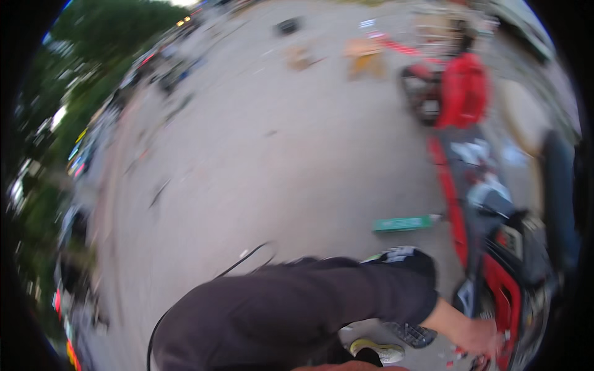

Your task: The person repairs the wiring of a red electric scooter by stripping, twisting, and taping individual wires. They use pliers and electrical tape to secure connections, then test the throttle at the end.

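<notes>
My left arm, in a dark sleeve, stretches across the lower part of the view to the right. My left hand (pixel 479 337) is at the red side panel (pixel 506 297) of a red and dark grey motor scooter. Its fingers are smeared by motion, so their grip cannot be made out. Small red and dark bits (pixel 461 355) lie just below that hand. A strip of bare skin shows at the bottom edge, perhaps my right forearm; the right hand itself is out of view.
A long green box (pixel 402 224) lies on the concrete beside the scooter. A dark cable (pixel 247 255) curves behind my arm. Farther off stand a small wooden stool (pixel 365 57) and a red vehicle part (pixel 464 89). My light shoe (pixel 378 351) is below. Trees line the left.
</notes>
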`<state>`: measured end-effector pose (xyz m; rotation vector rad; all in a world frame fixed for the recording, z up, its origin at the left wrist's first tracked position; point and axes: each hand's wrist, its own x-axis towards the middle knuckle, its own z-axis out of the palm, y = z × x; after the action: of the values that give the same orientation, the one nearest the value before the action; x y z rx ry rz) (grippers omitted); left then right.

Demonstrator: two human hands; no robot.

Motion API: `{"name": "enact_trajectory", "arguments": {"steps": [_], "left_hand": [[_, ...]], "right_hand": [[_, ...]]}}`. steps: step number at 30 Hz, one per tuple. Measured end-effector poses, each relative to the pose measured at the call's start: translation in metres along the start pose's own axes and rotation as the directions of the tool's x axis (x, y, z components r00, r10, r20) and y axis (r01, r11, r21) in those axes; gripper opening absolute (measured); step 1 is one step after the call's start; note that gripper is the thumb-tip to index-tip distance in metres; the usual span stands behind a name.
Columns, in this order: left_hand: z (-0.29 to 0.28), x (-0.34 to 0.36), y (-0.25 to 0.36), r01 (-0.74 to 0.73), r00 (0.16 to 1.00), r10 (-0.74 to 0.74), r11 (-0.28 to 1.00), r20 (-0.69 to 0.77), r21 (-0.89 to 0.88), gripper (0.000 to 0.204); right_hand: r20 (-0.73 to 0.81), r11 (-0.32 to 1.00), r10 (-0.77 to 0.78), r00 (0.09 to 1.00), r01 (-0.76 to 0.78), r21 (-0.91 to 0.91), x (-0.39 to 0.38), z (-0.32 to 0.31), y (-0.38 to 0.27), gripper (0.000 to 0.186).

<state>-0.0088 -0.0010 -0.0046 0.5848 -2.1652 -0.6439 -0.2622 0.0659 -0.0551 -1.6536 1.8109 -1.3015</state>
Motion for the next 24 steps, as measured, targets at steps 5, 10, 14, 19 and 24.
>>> {"name": "enact_trajectory", "arguments": {"steps": [5, 10, 14, 19, 24], "left_hand": [[-0.046, -0.005, 0.020, 0.237, 0.968, -0.242, 0.820, 0.060, -0.521, 0.025], [-0.027, 0.007, -0.023, 0.241, 0.970, -0.240, 0.970, 0.034, -0.020, 0.021], [-0.026, 0.015, -0.013, 0.158, 0.986, -0.166, 0.967, -0.022, -0.200, 0.013], [-0.030, 0.009, -0.013, 0.410, 0.911, -0.375, 0.764, 0.175, -0.497, 0.015], [-0.044, 0.005, -0.006, 0.494, 0.867, -0.359, 0.715, 0.346, -0.495, 0.019]], "right_hand": [[-0.056, 0.975, 0.222, 0.973, -0.222, 0.007, -0.002, 0.051, -0.092, 0.038], [-0.034, 0.973, 0.229, 0.973, -0.228, 0.038, 0.013, 0.076, -0.084, 0.027], [-0.007, 0.955, 0.295, 0.955, -0.295, 0.035, -0.005, 0.048, -0.109, 0.024], [0.125, 0.934, 0.284, 0.951, -0.304, 0.190, -0.018, 0.043, -0.101, 0.021], [-0.174, 0.955, 0.295, 0.939, -0.294, 0.033, -0.027, 0.020, -0.118, 0.028]]}}
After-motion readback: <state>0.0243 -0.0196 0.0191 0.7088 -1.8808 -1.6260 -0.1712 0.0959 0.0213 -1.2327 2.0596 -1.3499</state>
